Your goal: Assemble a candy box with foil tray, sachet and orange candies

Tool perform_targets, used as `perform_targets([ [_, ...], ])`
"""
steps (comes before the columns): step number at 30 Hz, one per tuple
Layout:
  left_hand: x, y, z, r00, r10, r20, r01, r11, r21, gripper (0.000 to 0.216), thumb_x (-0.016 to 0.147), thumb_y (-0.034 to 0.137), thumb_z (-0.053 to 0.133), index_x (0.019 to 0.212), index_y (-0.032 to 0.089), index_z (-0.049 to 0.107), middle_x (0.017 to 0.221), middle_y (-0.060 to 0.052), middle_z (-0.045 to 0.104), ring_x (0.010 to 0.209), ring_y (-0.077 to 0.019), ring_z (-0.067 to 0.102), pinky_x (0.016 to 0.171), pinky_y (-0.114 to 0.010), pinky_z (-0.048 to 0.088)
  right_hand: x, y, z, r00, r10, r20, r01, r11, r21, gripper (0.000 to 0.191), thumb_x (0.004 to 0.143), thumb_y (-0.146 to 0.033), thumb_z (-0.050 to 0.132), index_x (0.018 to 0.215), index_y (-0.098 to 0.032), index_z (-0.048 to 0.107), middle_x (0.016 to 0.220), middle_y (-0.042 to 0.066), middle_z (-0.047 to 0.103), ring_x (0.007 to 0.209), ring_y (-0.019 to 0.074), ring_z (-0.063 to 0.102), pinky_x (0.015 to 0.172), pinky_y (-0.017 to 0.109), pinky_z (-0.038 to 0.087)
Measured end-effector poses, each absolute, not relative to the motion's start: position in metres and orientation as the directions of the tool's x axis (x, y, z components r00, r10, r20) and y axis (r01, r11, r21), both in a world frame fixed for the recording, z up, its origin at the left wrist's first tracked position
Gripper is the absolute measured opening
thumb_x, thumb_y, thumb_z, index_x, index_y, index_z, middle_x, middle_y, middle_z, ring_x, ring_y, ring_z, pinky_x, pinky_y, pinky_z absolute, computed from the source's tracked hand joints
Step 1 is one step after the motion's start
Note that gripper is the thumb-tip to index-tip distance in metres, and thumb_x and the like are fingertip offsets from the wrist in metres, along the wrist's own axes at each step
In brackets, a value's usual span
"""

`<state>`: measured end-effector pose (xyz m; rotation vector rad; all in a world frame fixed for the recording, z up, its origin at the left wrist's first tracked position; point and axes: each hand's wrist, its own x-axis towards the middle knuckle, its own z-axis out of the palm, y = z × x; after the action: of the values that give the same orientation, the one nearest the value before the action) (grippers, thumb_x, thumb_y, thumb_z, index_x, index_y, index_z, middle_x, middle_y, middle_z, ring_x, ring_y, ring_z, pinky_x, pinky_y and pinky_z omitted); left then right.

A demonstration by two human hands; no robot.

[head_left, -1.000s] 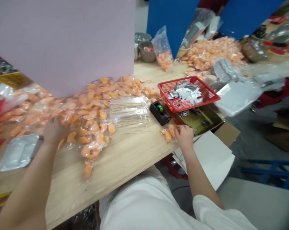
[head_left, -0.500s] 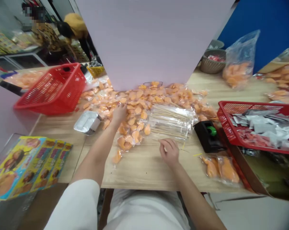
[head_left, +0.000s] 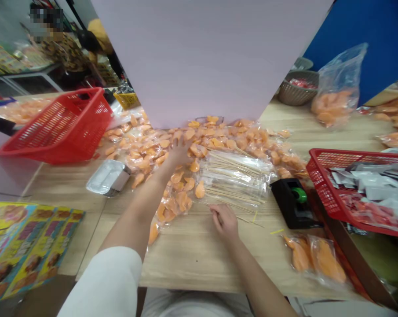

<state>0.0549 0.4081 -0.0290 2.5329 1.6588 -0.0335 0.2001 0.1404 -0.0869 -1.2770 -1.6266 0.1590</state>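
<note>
My left hand [head_left: 181, 150] reaches over a heap of orange pieces in clear wrappers [head_left: 215, 132], its fingers spread on or just above them. Nothing shows in its grasp. My right hand [head_left: 225, 221] rests low over the table near the front, fingers curled in; whether anything small is inside is hidden. Just beyond it lie thin wooden sticks [head_left: 231, 196] and clear plastic packs of sticks [head_left: 236, 167]. A loose yellow strip [head_left: 277, 231] lies to its right, near a black tape dispenser [head_left: 293, 204] with a green core.
At left stand a red basket [head_left: 63, 127], foil trays [head_left: 108, 177] and printed boxes [head_left: 30, 246]. At right are a red basket of sachets [head_left: 366, 185], two bagged orange pieces [head_left: 314, 257] and a bag of orange pieces [head_left: 337, 103]. A pale partition [head_left: 212, 57] rises behind; people work beyond.
My left hand has moved right and a little farther over the heap, its fingers now spread. My right hand stays near the sticks, fingers more curled. The view has shifted slightly.
</note>
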Motion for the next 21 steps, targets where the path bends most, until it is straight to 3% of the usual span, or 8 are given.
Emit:
perform_targets([
  [4,0.05,0.42,-0.03,0.409,0.912,0.043,0.909,-0.411,0.062,0.061,0.081,0.024,0.06,0.141,0.023,0.048,0.145,-0.017,0.048,0.13,-0.0393,0.045,0.1,-0.05,0.044,0.199,0.137,-0.083,0.091,0.799,0.595,0.646,0.407,-0.646,0.022,0.092,-0.01,0.047,0.098,-0.021,0.065,0.075,0.003,0.068,0.07,0.0171,0.061,0.064,0.031,0.048],
  [7,0.035,0.422,-0.022,0.347,0.918,0.192,0.915,-0.377,0.147,0.041,0.085,0.016,0.052,0.125,0.02,0.058,0.128,-0.014,0.058,0.119,-0.0319,0.053,0.098,-0.042,0.046,0.198,0.134,-0.082,0.083,0.812,0.578,0.627,0.409,-0.664,0.023,0.092,-0.011,0.046,0.097,-0.021,0.066,0.074,0.003,0.067,0.07,0.0173,0.061,0.064,0.031,0.048],
  [10,0.01,0.425,-0.006,0.16,0.924,0.347,0.916,-0.269,0.296,0.039,0.088,0.013,0.05,0.126,0.018,0.054,0.126,-0.011,0.058,0.112,-0.0248,0.056,0.098,-0.037,0.046,0.199,0.133,-0.08,0.097,0.798,0.595,0.62,0.42,-0.663,0.023,0.092,-0.011,0.047,0.099,-0.021,0.066,0.076,0.003,0.067,0.07,0.0173,0.061,0.065,0.031,0.047],
  [15,-0.048,0.425,0.022,-0.011,0.897,0.441,0.933,-0.149,0.327,0.048,0.089,0.002,0.04,0.136,0.011,0.036,0.14,-0.01,0.049,0.129,-0.0165,0.042,0.115,-0.036,0.033,0.199,0.132,-0.078,0.099,0.767,0.634,0.621,0.45,-0.642,0.022,0.093,-0.011,0.047,0.1,-0.021,0.066,0.076,0.003,0.068,0.071,0.0173,0.061,0.068,0.031,0.048],
  [18,-0.075,0.415,0.026,0.002,0.913,0.407,0.941,-0.139,0.308,0.048,0.088,0.002,0.042,0.135,0.01,0.042,0.14,-0.011,0.051,0.131,-0.0171,0.043,0.115,-0.035,0.033,0.197,0.133,-0.081,0.091,0.762,0.641,0.626,0.457,-0.631,0.021,0.093,-0.011,0.048,0.1,-0.02,0.066,0.077,0.003,0.069,0.071,0.017,0.062,0.068,0.031,0.048],
  [21,-0.086,0.401,0.021,0.128,0.956,0.263,0.956,-0.19,0.223,0.053,0.084,0.011,0.058,0.136,0.018,0.051,0.146,-0.011,0.049,0.136,-0.0243,0.044,0.114,-0.037,0.036,0.197,0.135,-0.087,0.086,0.777,0.623,0.638,0.437,-0.634,0.02,0.094,-0.014,0.048,0.098,-0.02,0.066,0.078,0.004,0.07,0.072,0.0176,0.063,0.068,0.032,0.05],
])
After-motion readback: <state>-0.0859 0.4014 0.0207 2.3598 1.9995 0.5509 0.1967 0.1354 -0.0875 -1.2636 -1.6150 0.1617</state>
